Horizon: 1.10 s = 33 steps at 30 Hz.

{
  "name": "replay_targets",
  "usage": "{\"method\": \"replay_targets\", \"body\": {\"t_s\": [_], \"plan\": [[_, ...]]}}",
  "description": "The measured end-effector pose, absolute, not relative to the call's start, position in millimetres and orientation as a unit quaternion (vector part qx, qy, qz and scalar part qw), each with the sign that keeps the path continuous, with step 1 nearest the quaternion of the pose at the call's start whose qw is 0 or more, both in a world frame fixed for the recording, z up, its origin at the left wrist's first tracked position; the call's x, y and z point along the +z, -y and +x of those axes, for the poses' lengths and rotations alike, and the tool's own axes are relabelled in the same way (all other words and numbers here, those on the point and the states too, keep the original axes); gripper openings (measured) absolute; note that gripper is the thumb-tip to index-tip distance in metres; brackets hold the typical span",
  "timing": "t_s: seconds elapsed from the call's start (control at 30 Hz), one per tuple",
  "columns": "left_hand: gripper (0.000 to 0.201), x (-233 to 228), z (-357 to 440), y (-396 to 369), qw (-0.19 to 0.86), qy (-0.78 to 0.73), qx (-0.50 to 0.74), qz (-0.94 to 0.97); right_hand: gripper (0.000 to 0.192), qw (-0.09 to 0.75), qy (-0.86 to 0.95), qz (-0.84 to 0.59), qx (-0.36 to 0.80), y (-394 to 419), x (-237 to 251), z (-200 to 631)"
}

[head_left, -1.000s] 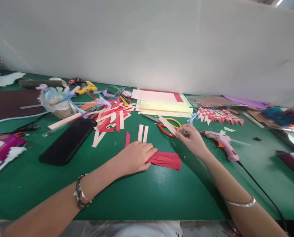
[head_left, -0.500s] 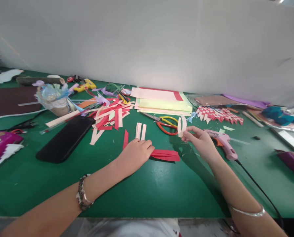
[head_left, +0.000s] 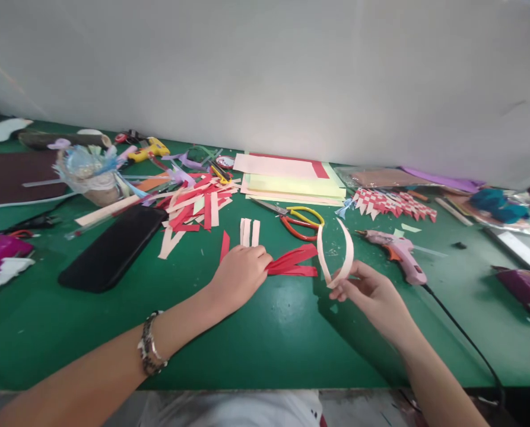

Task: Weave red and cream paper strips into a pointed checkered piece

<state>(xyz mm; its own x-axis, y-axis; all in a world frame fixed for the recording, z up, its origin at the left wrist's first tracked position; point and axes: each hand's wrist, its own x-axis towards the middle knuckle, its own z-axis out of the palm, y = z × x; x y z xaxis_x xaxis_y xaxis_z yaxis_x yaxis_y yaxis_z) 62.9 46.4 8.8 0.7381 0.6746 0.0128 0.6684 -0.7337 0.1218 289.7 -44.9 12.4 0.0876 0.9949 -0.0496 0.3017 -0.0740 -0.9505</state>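
The left hand rests on the green table, fingers closed on the near ends of a few red strips that fan out to the right, one lifted off the surface. The right hand is raised just right of them, thumb and fingers pinched on a cream strip bent into a loop, its two ends pointing up and away. Just beyond the left hand lie three short cream pieces side by side. Farther off are scissors with red and yellow handles, a pile of cut strips to the left, and stacked paper sheets. A pink glue gun lies right of the loop, and a black phone lies far left.
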Motion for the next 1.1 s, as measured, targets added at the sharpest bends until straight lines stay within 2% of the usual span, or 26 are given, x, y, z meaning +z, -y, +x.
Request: {"method": "replay_targets", "body": {"t_s": [0.3, 0.47, 0.6, 0.73, 1.1], "plan": [[0.012, 8.6, 61.7, -46.7, 0.094, -0.359, 0.064, 0.926, 0.012, 0.367, 0.546, -0.656, 0.372, 67.1, 11.6, 294.2], [0.012, 5.5, 61.8, -47.4, 0.086, -0.358, 0.074, 0.927, 0.013, 0.291, 0.583, -0.705, 0.281, 76.3, 5.3, 294.1], [0.011, 2.5, 61.3, -48.8, 0.087, -0.359, 0.083, 0.925, 0.016, 0.267, 0.623, -0.698, 0.229, 74.6, 3.4, 287.0], [0.011, 1.3, 60.9, -49.7, 0.093, -0.360, 0.088, 0.924, 0.011, 0.243, 0.651, -0.692, 0.198, 72.4, 3.4, 280.4], [0.012, -0.7, 60.0, -49.4, 0.100, -0.362, 0.096, 0.922, 0.014, 0.236, 0.701, -0.645, 0.189, 69.6, 2.8, 270.0]]}}
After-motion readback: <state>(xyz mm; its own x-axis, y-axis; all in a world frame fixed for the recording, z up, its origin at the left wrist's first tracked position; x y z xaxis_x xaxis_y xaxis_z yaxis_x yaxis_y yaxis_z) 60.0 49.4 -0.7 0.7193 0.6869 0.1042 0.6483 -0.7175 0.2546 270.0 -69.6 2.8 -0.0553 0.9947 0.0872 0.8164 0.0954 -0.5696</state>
